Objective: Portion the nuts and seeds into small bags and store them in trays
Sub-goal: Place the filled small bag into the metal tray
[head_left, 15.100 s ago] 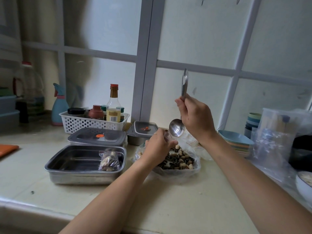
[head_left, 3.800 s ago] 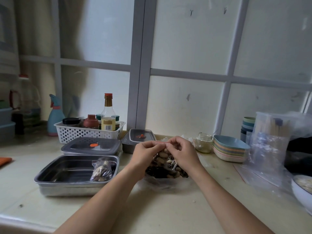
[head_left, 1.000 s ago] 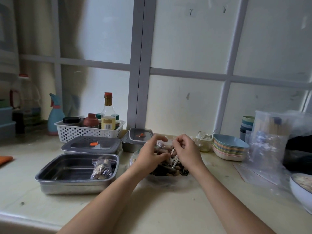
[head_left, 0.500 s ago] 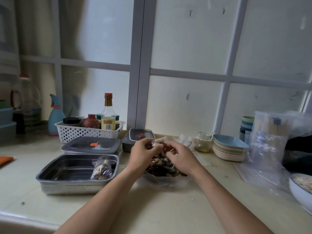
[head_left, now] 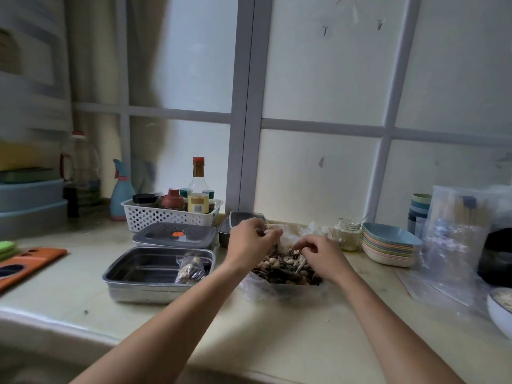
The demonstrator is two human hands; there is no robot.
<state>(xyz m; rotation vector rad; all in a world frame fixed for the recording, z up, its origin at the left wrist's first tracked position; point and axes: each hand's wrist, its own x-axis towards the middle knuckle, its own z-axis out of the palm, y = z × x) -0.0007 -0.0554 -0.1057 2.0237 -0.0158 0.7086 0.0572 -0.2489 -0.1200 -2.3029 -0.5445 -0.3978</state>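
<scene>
A heap of mixed nuts and seeds (head_left: 282,268) lies in an open clear plastic bag on the counter. Just above its far side, my left hand (head_left: 250,242) grips a small clear bag (head_left: 285,236). My right hand (head_left: 322,253) is close beside it with fingers curled, pinching the same plastic. A spoon handle (head_left: 300,266) pokes out of the heap under my right hand. To the left stands an open steel tray (head_left: 133,268) with one filled small bag (head_left: 191,268) in its right end.
A lidded tray (head_left: 174,235) and a smaller lidded tray (head_left: 246,217) stand behind the open one. A white basket of bottles (head_left: 166,214) is at the back, with a glass jar (head_left: 347,234), stacked coloured dishes (head_left: 388,245) and loose clear bags (head_left: 454,245) to the right.
The spoon went out of my right hand and now lies in the heap. Both hands worked the small bag together; in the last half second my right hand drew slightly to the right.
</scene>
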